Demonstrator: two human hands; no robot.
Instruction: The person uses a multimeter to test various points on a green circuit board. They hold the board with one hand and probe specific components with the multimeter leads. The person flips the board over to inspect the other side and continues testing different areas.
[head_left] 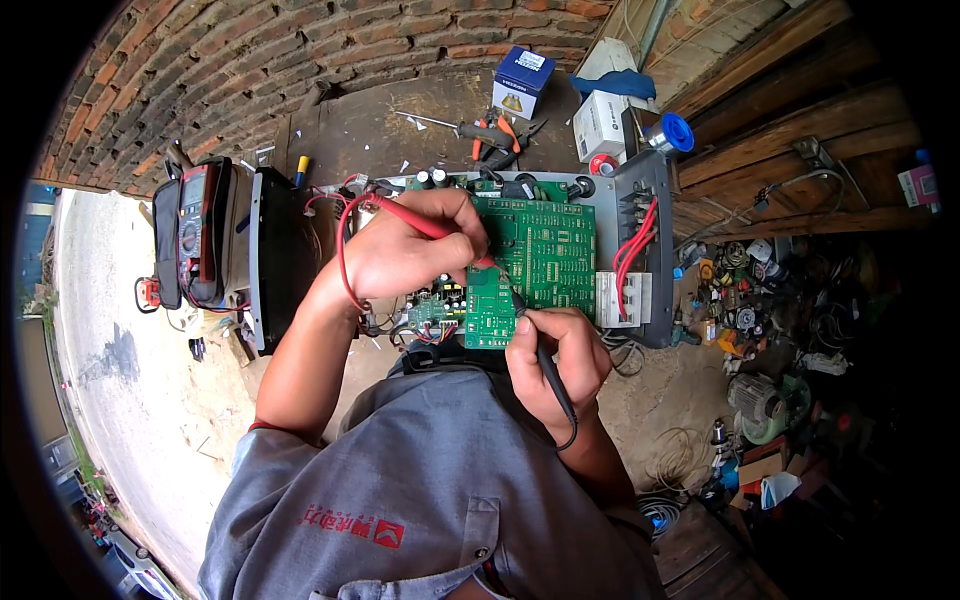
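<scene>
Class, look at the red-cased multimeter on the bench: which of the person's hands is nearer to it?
Left. The left hand, gripping the red probe, lies between the red-cased multimeter and the green circuit board. The right hand, with the black probe, sits below the board, farther away.

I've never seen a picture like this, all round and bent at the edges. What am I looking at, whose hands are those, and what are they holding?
There is no machine here: a person wears a wide fisheye camera on the head, looking down at their own two arms, which is why straight edges curve. The left hand holds a red test probe with a red wire, and the right hand holds a black test probe. Both tips meet the green printed circuit board, which sits in an opened grey metal casing. To the left stands a dark handheld meter with a red rim. Behind the board lie orange-handled pliers, a blue and white cardboard box and a blue spool. A brick wall runs behind.
</scene>
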